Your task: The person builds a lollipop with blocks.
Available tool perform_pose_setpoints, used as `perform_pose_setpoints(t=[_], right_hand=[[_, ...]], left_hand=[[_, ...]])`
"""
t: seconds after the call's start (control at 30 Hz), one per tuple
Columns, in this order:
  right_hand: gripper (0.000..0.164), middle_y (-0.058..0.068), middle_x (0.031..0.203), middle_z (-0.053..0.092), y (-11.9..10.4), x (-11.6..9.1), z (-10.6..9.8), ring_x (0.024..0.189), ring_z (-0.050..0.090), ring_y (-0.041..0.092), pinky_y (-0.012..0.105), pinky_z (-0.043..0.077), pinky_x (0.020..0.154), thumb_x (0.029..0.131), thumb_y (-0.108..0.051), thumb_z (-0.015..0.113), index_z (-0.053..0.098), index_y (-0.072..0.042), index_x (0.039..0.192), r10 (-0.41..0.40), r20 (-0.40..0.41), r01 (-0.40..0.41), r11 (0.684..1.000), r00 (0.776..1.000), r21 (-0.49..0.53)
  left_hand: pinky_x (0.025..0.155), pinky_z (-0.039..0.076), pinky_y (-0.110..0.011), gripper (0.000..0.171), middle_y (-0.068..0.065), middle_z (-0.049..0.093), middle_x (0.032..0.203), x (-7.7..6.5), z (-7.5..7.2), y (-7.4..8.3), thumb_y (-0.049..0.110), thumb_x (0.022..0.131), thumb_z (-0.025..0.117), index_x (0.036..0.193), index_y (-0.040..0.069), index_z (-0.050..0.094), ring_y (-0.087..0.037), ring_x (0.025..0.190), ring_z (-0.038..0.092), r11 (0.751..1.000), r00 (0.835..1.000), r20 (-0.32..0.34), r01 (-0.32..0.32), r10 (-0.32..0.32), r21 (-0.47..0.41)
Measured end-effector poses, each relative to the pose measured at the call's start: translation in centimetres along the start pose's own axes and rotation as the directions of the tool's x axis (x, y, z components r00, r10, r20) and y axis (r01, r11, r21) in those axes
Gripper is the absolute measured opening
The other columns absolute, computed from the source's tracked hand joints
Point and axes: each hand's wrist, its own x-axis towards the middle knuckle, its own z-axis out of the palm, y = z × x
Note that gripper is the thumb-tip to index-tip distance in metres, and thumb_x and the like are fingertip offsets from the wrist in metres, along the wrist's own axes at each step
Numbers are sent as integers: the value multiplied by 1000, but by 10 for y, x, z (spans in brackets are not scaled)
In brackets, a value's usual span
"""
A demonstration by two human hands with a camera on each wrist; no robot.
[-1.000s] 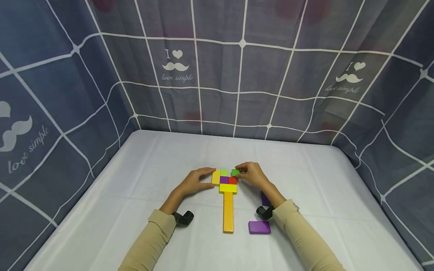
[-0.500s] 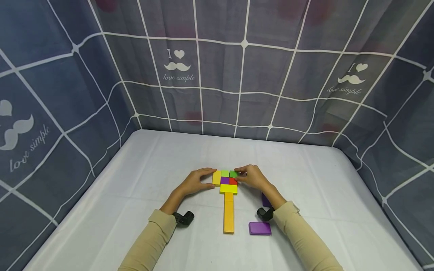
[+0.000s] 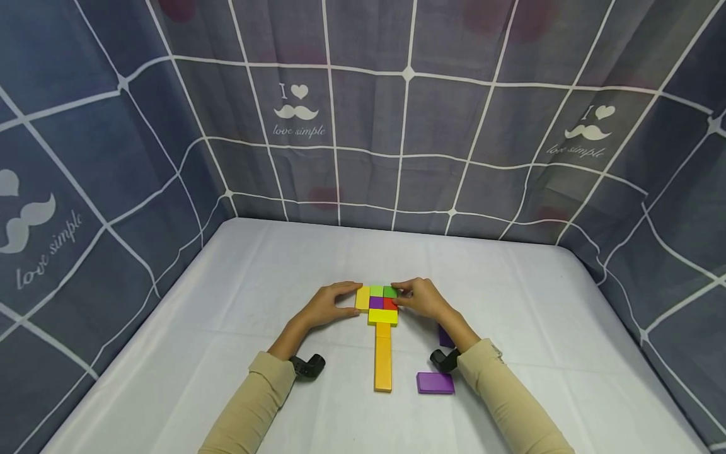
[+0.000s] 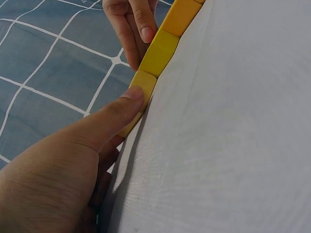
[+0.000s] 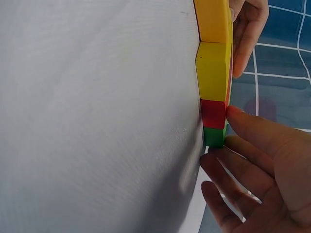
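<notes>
Coloured blocks lie flat and edge to edge on the white cloth. My left hand (image 3: 324, 305) pinches the pale yellow block (image 3: 362, 298) at the left by its near and far ends; its thumb presses the near end in the left wrist view. At the right, my right hand (image 3: 424, 297) has its index finger at the far side of the green block (image 3: 390, 292) and its thumb by the red block (image 3: 389, 304). A light green block (image 3: 377, 291) and a small purple block (image 3: 376, 302) sit between. Below are a bright yellow block (image 3: 382, 316) and orange blocks (image 3: 382, 362) in a column.
A loose purple block (image 3: 435, 383) lies near the right forearm. A darker purple block (image 3: 445, 337) is partly hidden behind that wrist. Each wrist wears a black camera. A grey checked curtain (image 3: 363, 176) stands around the table (image 3: 272, 252).
My right hand has brought the green block left and down into the corner beside the light green block, above the red one. The left hand has stayed on the pale yellow block.
</notes>
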Motion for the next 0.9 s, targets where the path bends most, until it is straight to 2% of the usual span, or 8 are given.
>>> perform_pose_setpoints(t=[0.17, 0.37, 0.5, 0.63, 0.77, 0.9], right_hand=[[52, 12, 115, 63, -1, -2, -1, 97, 60, 23, 38, 50, 82, 81, -22, 72, 55, -3, 127, -10, 16, 9, 1000, 1000, 18], [52, 15, 110, 64, -2, -18, -9, 100, 60, 30, 43, 49, 84, 83, -25, 69, 54, -5, 129, -7, -7, 7, 1000, 1000, 22], [47, 10, 110, 65, -7, -40, -20, 100, 59, 32, 47, 48, 85, 84, -27, 69, 58, -10, 127, -25, -37, 26, 999, 999, 22], [42, 2, 109, 66, -13, -69, -29, 96, 60, 28, 45, 50, 77, 82, -28, 71, 63, -11, 121, -64, -68, 66, 997, 996, 31], [38, -4, 107, 67, -14, -101, -31, 92, 61, 22, 40, 52, 74, 81, -29, 71, 67, -11, 115, -61, -73, 66, 996, 995, 63], [40, -9, 103, 67, -6, -130, -28, 92, 62, 15, 41, 50, 80, 79, -36, 72, 68, -12, 111, -32, -63, 38, 995, 997, 90]], left_hand=[[106, 31, -36, 63, -1, 49, 135, 0, 0, -1, 36, 78, 73, 133, 16, 51, -18, 127, 40, 1000, 1000, -2, 1, -1, 0], [105, 31, -35, 63, 0, 49, 134, -2, 1, -1, 35, 77, 74, 133, 16, 52, -17, 127, 40, 1000, 1000, -5, 1, -1, 2], [105, 32, -36, 63, -1, 49, 134, -1, 1, 0, 37, 77, 74, 133, 16, 52, -17, 126, 41, 1000, 1000, -10, -7, 8, 3], [105, 32, -36, 63, 0, 49, 134, 0, 0, 1, 37, 77, 74, 133, 17, 52, -17, 126, 41, 1000, 1000, -10, -3, 3, 3], [106, 31, -35, 63, 0, 49, 134, 1, -1, 1, 36, 77, 74, 133, 17, 52, -17, 127, 40, 1000, 1000, -6, -3, 3, 0], [106, 31, -36, 63, 0, 49, 134, 0, -1, 1, 35, 77, 74, 133, 16, 52, -18, 127, 40, 1000, 1000, -6, -7, 7, -6]])
